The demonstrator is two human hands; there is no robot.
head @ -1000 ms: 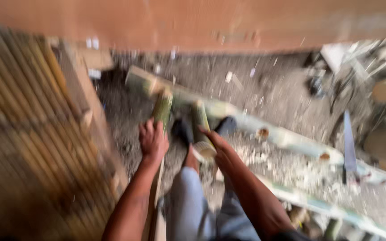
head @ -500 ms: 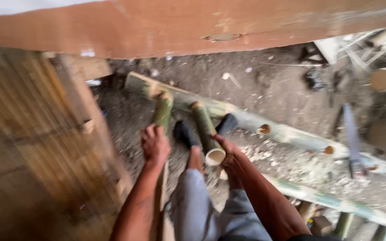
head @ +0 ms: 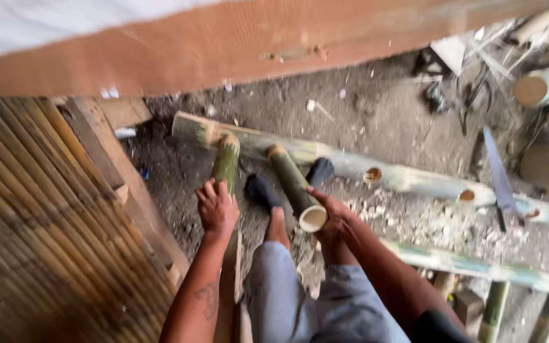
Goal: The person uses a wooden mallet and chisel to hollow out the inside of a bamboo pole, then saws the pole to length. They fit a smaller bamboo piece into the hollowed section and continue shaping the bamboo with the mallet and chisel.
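Observation:
My left hand (head: 216, 206) grips a green bamboo rung (head: 227, 162) whose far end meets a long bamboo pole (head: 344, 164) lying across the dirt floor. My right hand (head: 330, 215) holds a second short bamboo rung (head: 293, 184) near its cut open end, its far end also at the pole. The pole has round holes along its side. My legs in grey trousers (head: 300, 298) and dark shoes (head: 260, 190) sit between the two rungs.
A slatted bamboo panel (head: 39, 235) with a wooden frame stands at the left. An orange beam (head: 255, 44) crosses the top. A saw (head: 498, 178) lies at the right beside cut bamboo logs (head: 544, 86). A second bamboo pole (head: 478, 265) lies nearer me among wood chips.
The view has steadied and tilted a little; both hands stay on their bamboo rungs, with the right-hand rung's cut end now plainly visible.

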